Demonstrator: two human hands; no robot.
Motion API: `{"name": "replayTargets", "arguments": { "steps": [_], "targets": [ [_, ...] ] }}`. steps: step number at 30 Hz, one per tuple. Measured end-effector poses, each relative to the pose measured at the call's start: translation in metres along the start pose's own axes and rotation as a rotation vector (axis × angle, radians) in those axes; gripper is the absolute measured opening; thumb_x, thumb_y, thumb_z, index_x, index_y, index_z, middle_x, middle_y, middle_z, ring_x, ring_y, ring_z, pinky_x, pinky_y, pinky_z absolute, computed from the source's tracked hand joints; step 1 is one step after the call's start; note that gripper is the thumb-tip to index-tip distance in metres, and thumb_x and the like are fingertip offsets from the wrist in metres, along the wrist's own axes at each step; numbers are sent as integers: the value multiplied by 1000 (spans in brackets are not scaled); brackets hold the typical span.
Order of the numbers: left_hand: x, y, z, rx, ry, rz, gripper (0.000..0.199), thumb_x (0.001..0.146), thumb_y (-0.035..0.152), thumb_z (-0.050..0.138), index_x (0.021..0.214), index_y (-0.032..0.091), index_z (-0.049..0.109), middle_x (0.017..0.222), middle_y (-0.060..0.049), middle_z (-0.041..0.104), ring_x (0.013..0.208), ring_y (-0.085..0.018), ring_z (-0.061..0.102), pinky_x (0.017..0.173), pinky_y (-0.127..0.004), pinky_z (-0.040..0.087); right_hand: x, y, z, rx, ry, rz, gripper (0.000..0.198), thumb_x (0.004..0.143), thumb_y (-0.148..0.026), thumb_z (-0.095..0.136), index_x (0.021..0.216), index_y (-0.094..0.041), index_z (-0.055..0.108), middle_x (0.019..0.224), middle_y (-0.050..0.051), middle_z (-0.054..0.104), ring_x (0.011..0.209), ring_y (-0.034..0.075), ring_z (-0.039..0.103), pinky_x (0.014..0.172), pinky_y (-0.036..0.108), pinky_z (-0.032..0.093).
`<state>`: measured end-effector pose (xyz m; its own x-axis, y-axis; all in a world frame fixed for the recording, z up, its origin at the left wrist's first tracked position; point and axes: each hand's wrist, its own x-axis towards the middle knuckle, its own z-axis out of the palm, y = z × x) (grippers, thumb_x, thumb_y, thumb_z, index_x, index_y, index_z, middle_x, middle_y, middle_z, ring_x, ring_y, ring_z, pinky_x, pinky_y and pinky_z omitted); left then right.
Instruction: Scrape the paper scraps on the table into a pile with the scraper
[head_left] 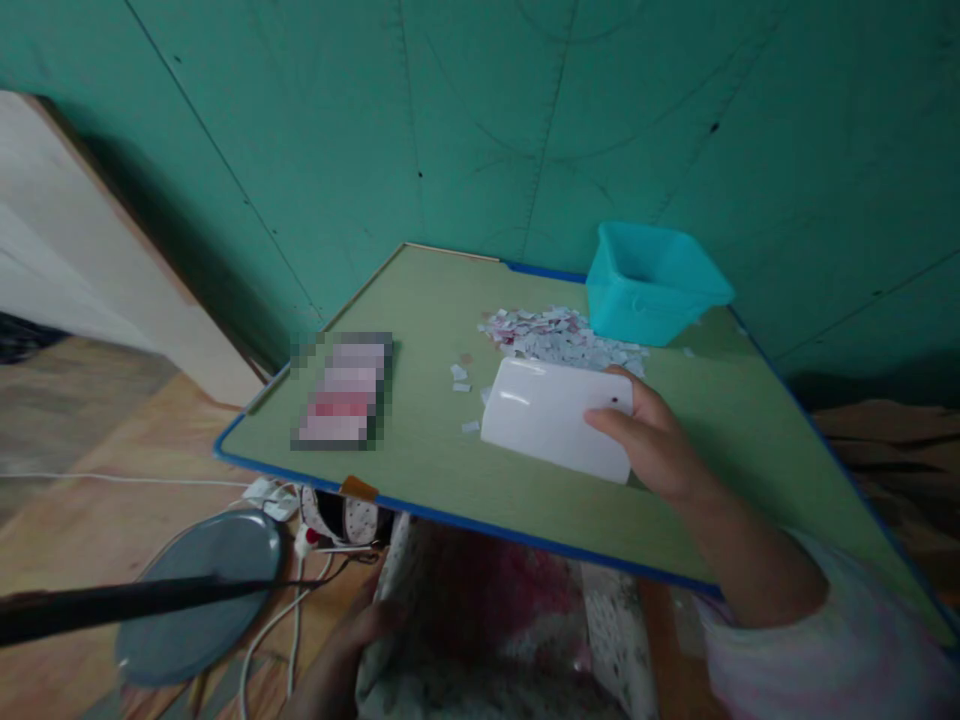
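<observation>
My right hand (656, 440) is closed on the right end of a white, glossy, flat plastic scraper (551, 410) with a small hole near its corner. My thumb lies on its upper face. Behind the scraper, a heap of small paper scraps (555, 335) is spread on the green tabletop (427, 300), with several loose pieces to its left. Below the table's front edge, my left hand (349, 645) grips the left rim of a speckled whitish cloth-like bag (615, 640), which hangs open with a reddish inside. The fingers of that hand are partly hidden and blurred.
A turquoise plastic bin (645, 300) stands at the back right, beside the scraps. A blurred-out phone-like object (345, 390) lies at the left. A green wall (480, 130) rises behind the table. White cables (296, 620) and a grey round stool (202, 600) are at lower left.
</observation>
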<state>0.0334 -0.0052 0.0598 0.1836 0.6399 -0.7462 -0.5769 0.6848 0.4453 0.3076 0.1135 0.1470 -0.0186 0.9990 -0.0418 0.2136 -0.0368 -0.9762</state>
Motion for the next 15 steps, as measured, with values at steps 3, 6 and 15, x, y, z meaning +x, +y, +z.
{"name": "replayTargets", "arguments": {
  "steps": [3,6,15],
  "targets": [
    [1,0,1,39,2,18,60,52,22,68,111,24,59,73,-3,73,70,-30,68,55,-35,52,1,0,3,9,-24,5,13,69,-23,55,79,-22,46,66,-5,47,57,11,45,50,23,35],
    [2,-2,-2,103,-12,77,56,58,19,64,113,21,58,73,-3,74,68,-27,68,56,-33,52,1,0,3,31,-81,15,13,69,-21,55,79,-22,47,67,-4,49,59,11,46,52,23,36],
    [8,-4,-14,141,-50,69,51,57,21,65,108,23,61,78,-2,74,69,-26,68,61,-35,52,2,0,6,57,-55,-7,18,68,-23,58,83,-22,48,67,-4,51,59,11,48,51,23,37]
  ]
}}
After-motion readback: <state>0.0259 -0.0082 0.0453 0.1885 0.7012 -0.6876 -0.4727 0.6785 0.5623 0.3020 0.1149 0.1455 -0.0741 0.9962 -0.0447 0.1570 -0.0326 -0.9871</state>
